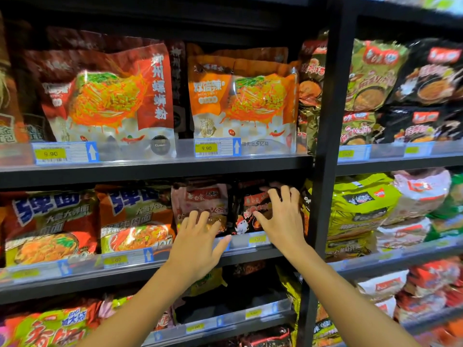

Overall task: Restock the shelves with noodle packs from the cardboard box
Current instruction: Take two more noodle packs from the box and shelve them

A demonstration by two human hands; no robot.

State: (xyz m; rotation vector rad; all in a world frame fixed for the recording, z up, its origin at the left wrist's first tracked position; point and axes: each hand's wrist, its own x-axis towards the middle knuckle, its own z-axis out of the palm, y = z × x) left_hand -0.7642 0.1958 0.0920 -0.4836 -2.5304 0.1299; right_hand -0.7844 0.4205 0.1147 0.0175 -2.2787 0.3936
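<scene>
Both my hands reach into the middle shelf point(155, 269). My left hand point(198, 244) lies with straight, spread fingers against the lower front of a pink noodle pack point(198, 199). My right hand point(283, 216) presses with spread fingers on a black noodle pack point(246, 211) standing beside the pink one, near the black upright post point(328, 171). Neither hand curls round a pack. The cardboard box is not in view.
Large red and orange noodle bags point(107, 96) fill the upper shelf behind price tags point(50, 154). Orange packs point(135, 219) stand left of my hands. Green, white and black packs point(360, 204) crowd the right bay. Lower shelves hold more packs.
</scene>
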